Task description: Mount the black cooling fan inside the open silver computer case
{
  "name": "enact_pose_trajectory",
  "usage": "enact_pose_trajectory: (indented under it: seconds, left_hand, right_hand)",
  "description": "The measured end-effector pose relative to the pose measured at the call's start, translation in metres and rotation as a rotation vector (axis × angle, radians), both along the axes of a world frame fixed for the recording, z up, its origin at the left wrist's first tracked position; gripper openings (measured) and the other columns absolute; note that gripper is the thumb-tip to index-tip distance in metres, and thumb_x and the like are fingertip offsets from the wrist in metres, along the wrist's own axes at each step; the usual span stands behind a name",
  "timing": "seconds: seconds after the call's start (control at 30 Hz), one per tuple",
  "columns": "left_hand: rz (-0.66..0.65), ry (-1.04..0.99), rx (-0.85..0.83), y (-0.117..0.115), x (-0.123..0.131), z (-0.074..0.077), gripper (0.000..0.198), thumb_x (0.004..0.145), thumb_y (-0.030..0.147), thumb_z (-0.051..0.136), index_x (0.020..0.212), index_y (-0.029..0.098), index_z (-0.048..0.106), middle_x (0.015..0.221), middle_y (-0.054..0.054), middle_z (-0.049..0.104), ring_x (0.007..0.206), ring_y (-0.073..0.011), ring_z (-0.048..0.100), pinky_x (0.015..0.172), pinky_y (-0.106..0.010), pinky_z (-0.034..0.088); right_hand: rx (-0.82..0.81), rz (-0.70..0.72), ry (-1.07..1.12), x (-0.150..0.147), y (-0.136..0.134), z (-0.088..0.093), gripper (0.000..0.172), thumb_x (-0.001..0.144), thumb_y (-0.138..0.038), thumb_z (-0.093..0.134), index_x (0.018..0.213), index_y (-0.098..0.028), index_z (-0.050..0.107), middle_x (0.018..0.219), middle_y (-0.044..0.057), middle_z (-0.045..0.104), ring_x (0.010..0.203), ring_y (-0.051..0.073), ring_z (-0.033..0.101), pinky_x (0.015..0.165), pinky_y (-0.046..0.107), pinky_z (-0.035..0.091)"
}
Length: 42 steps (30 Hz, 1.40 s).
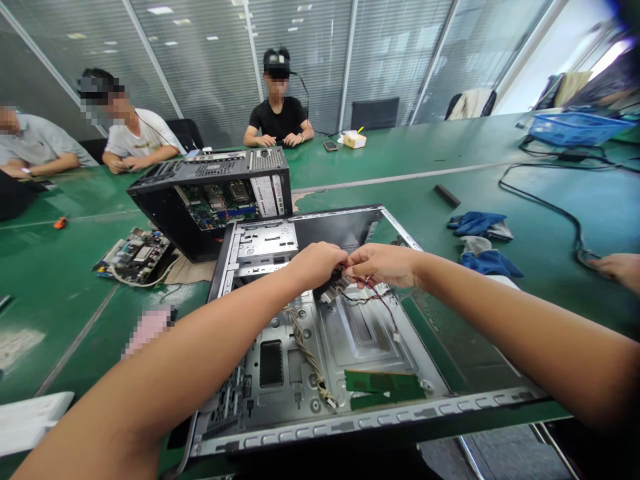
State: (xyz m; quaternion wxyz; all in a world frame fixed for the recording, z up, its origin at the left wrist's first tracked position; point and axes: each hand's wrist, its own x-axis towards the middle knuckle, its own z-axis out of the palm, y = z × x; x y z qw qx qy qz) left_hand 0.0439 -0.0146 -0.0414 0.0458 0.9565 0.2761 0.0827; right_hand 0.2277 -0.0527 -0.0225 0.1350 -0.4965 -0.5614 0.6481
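Observation:
My left hand [320, 259] is closed around the upper edge of a finned heatsink [334, 288], held tilted above the open computer case [350, 340]. Right beside it, my right hand [383, 265] pinches thin coloured wires [383, 305] by the heatsink. The fingertips of both hands meet, and they partly hide what lies between them. One wire ends in a small white connector [397, 337]. Inside the case, a braided bundle of cables [306, 347] lies along the metal floor. Two green memory modules [384, 381] rest near the front rim.
Behind stands another computer case [207, 170] with its board exposed. A loose motherboard [137, 253] lies left. Blue-grey gloves [483, 227], a dark bar [447, 195] and a black cable [545, 200] are right, with another person's hand [617, 267]. Several people sit around the green table [340, 177].

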Motion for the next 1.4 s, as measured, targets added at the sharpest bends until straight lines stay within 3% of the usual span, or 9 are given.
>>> enact_pose_trajectory:
  seconds: [0.2, 0.43, 0.73, 1.17, 1.4]
  left_hand:
    - [-0.003, -0.011, -0.022, -0.0002, 0.0, 0.0001, 0.02, 0.086, 0.013, 0.049, 0.084, 0.018, 0.069, 0.084, -0.003, 0.069, 0.074, -0.0146, 0.063, 0.063, -0.025, 0.04]
    - [0.011, -0.027, -0.065, -0.0015, 0.0006, 0.001, 0.02, 0.087, 0.014, 0.05, 0.085, 0.018, 0.069, 0.085, -0.004, 0.068, 0.077, -0.0144, 0.063, 0.069, -0.024, 0.044]
    - [0.014, -0.033, -0.014, -0.0028, 0.0007, -0.0004, 0.016, 0.086, 0.015, 0.052, 0.088, 0.017, 0.068, 0.085, -0.005, 0.067, 0.078, -0.0159, 0.063, 0.07, -0.025, 0.046]
    - [0.036, -0.057, -0.003, -0.001, 0.001, -0.0058, 0.013, 0.083, 0.018, 0.055, 0.084, 0.016, 0.068, 0.084, -0.005, 0.065, 0.074, -0.0159, 0.061, 0.068, -0.026, 0.045]
    - [0.044, -0.076, 0.001, 0.0018, 0.0009, -0.0076, 0.007, 0.08, 0.019, 0.061, 0.079, 0.016, 0.067, 0.079, -0.003, 0.066, 0.072, -0.0153, 0.06, 0.066, -0.025, 0.043]
  right_hand:
    - [-0.061, -0.057, 0.009, -0.0005, 0.0005, -0.0002, 0.013, 0.073, -0.029, 0.067, 0.073, -0.017, 0.061, 0.071, 0.002, 0.06, 0.058, 0.01, 0.051, 0.049, 0.022, 0.038]
    - [-0.03, -0.076, -0.047, -0.0038, 0.0002, 0.0016, 0.006, 0.067, -0.023, 0.062, 0.069, -0.017, 0.061, 0.07, 0.003, 0.062, 0.056, 0.01, 0.051, 0.046, 0.022, 0.033]
    - [0.115, -0.081, -0.137, -0.0049, 0.0024, -0.0009, 0.008, 0.064, -0.023, 0.061, 0.061, -0.017, 0.059, 0.064, 0.002, 0.059, 0.054, 0.01, 0.048, 0.045, 0.023, 0.025]
    - [0.196, -0.004, -0.194, -0.0021, 0.0042, -0.0056, 0.019, 0.066, -0.035, 0.062, 0.058, -0.019, 0.055, 0.062, 0.001, 0.056, 0.055, 0.011, 0.042, 0.049, 0.026, 0.026]
    - [0.211, 0.001, -0.173, -0.0022, 0.0027, -0.0035, 0.017, 0.066, -0.033, 0.061, 0.059, -0.019, 0.055, 0.061, 0.0, 0.054, 0.054, 0.01, 0.04, 0.049, 0.026, 0.025]
